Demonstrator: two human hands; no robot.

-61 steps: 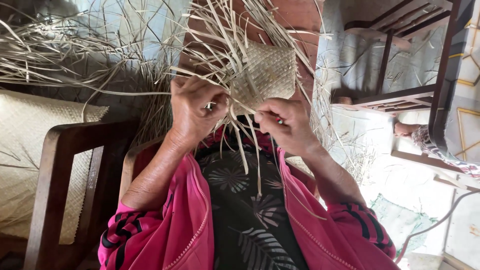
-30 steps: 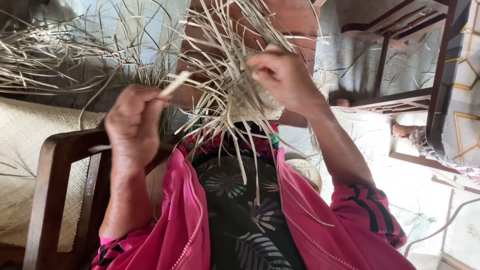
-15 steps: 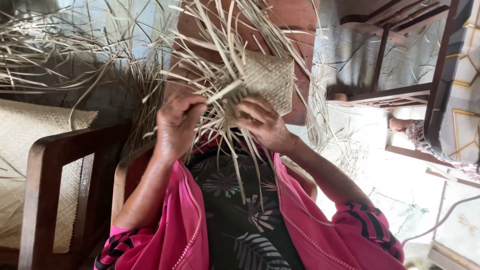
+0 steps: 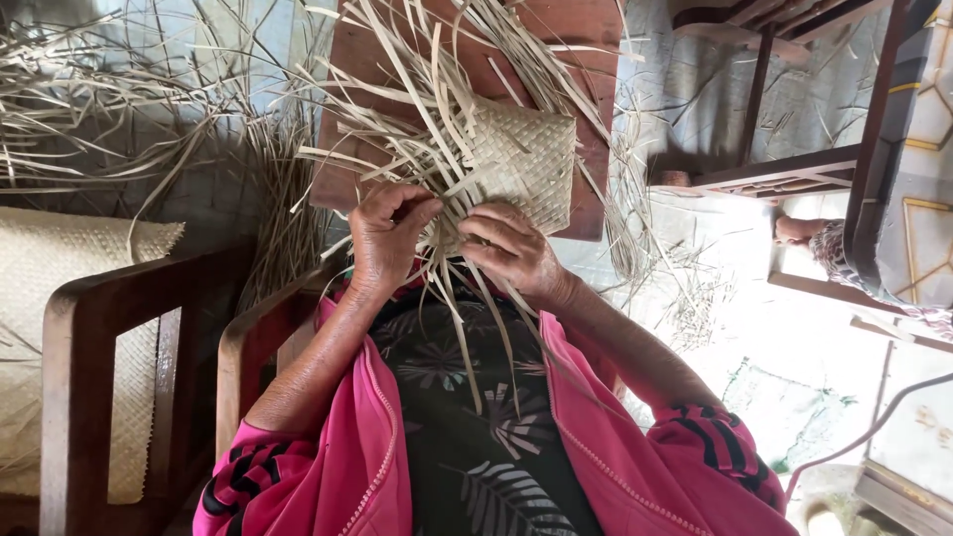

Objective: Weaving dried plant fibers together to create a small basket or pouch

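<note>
A small woven panel of pale dried leaf strips point(image 4: 523, 159) sits above my lap, with many loose strip ends point(image 4: 417, 109) fanning out up and to the left. My left hand point(image 4: 385, 238) pinches loose strips at the panel's lower left edge. Just to its right, my right hand point(image 4: 511, 248) grips strips at the panel's bottom edge. Several long strips hang down over my dark leaf-print clothing and pink jacket point(image 4: 338, 467). The two hands are close together, almost touching.
A reddish-brown wooden board point(image 4: 586, 30) lies under the weaving. Loose strips point(image 4: 109, 89) litter the floor at upper left. A wooden chair arm point(image 4: 119, 298) and a finished woven mat point(image 4: 40, 278) are at left. Wooden furniture point(image 4: 784, 169) stands at right, with another person's foot point(image 4: 799, 230).
My left hand had swung out to the left pulling a strip, then came back to the panel's edge. My right hand dropped from the panel's top to its bottom edge.
</note>
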